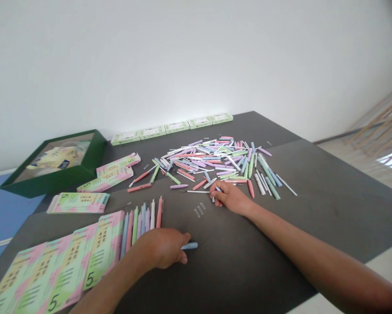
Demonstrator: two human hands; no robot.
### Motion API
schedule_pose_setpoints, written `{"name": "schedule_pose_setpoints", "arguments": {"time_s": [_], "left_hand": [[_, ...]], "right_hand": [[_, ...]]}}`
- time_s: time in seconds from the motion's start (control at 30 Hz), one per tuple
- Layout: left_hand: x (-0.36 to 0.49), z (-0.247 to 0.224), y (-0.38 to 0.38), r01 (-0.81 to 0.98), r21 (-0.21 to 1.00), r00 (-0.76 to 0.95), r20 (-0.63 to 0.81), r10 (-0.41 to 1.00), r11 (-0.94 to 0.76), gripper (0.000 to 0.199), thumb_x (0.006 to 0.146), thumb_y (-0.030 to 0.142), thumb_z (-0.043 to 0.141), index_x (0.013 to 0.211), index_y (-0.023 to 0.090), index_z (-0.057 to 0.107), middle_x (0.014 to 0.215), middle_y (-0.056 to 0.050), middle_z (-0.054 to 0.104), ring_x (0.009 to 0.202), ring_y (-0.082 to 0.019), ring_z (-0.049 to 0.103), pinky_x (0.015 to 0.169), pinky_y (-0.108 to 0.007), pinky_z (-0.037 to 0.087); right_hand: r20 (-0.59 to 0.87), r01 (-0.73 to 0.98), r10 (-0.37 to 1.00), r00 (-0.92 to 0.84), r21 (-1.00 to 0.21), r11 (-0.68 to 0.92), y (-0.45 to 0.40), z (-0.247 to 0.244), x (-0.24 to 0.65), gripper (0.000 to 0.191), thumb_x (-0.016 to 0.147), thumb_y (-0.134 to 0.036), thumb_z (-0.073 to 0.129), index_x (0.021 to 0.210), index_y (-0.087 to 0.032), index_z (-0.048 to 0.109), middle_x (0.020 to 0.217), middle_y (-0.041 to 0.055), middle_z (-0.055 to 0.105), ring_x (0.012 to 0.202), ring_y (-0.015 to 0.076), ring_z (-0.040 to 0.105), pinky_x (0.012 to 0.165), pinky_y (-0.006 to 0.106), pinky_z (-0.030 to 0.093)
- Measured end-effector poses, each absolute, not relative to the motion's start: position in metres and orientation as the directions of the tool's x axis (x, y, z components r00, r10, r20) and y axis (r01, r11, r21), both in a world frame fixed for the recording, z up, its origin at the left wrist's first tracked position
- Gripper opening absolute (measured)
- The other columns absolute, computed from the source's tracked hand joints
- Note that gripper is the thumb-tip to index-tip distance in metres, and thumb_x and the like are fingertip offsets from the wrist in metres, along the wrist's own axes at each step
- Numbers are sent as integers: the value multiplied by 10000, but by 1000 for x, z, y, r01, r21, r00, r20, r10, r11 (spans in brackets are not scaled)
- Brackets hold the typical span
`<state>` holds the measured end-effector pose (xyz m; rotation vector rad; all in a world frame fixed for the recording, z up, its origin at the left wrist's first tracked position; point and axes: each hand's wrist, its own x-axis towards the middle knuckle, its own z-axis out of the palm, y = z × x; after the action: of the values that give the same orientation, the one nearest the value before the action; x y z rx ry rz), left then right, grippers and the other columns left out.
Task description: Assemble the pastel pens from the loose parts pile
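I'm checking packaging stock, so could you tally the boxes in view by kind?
Pale green boxes in the back row: 5
Pink-and-green boxes: 7
Dark green open box: 1
Total: 13 boxes

White wall (196, 56) behind dark table (326, 187)

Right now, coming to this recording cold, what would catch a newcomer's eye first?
Most likely the heap of pastel pen parts in the middle of the dark table, with the right hand at its near edge, holding a blue piece. Next, perhaps, the row of pens beside the left hand, and the green box at the back left.
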<state>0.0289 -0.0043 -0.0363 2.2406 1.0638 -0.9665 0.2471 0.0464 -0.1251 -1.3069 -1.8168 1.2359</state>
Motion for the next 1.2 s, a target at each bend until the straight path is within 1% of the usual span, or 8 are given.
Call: {"name": "schedule_pose_setpoints", "arguments": {"time_s": [0.13,0.23,0.33,0.47,0.67,0.83,0.97,1.2], "left_hand": [[28,-37,-4,795,144,471,-758,450,-590,492,789,356,539,1248,185,493,1008,-144,658,858,-309,632,663,-368,492],[28,-38,-3,792,154,480,-754,447,-591,479,788,354,543,1233,182,505,1000,-149,658,851,-312,633,659,-378,492],[28,-39,-3,796,150,475,-756,451,-587,493,786,352,544,1246,182,493,1010,-153,656,863,-319,629,670,-392,491],[29,-37,-4,800,151,473,-755,455,-581,473,783,342,551,1228,187,511,1007,-153,657,867,-319,628,685,-401,491],[30,-36,-4,806,151,464,-762,452,-572,492,787,333,550,1253,187,491,1034,-150,650,904,-315,617,715,-399,486],[31,-34,-4,806,138,459,-759,462,-575,492,791,345,553,1254,191,492,1021,-148,654,881,-313,627,694,-387,491],[34,-31,-5,798,134,456,-770,445,-587,485,795,340,556,1247,176,496,1008,-151,659,881,-310,627,690,-379,493],[34,-30,-5,782,151,487,-753,442,-605,466,795,334,554,1229,170,514,981,-153,668,847,-316,637,655,-377,497]], "right_hand": [[109,611,901,-421,-699,370,43,-124,245,97,811,-184,469,863,-180,551,815,35,603,756,154,541,684,265,396],[146,650,847,-511,-579,492,42,-123,244,146,812,-148,472,913,-179,572,939,66,600,866,178,532,752,283,386],[150,676,856,-495,-553,488,44,-120,248,176,831,-160,459,973,-178,562,979,72,596,902,182,529,772,283,381],[122,751,895,-428,-504,428,49,-113,258,145,845,-172,434,919,-179,559,908,54,608,837,166,534,734,265,375],[-32,853,885,-464,-288,436,40,-109,253,143,828,-271,492,938,-190,534,968,63,584,851,186,549,687,259,361],[-46,884,887,-459,-129,450,36,-113,238,189,897,-272,342,936,-179,502,968,78,559,807,192,562,623,271,355],[-40,855,857,-514,-102,508,42,-115,234,202,913,-265,310,938,-181,492,964,77,549,831,192,557,645,275,360],[-51,795,795,-604,-108,597,52,-115,236,190,906,-241,331,958,-189,506,941,87,551,793,188,552,600,269,337]]}}
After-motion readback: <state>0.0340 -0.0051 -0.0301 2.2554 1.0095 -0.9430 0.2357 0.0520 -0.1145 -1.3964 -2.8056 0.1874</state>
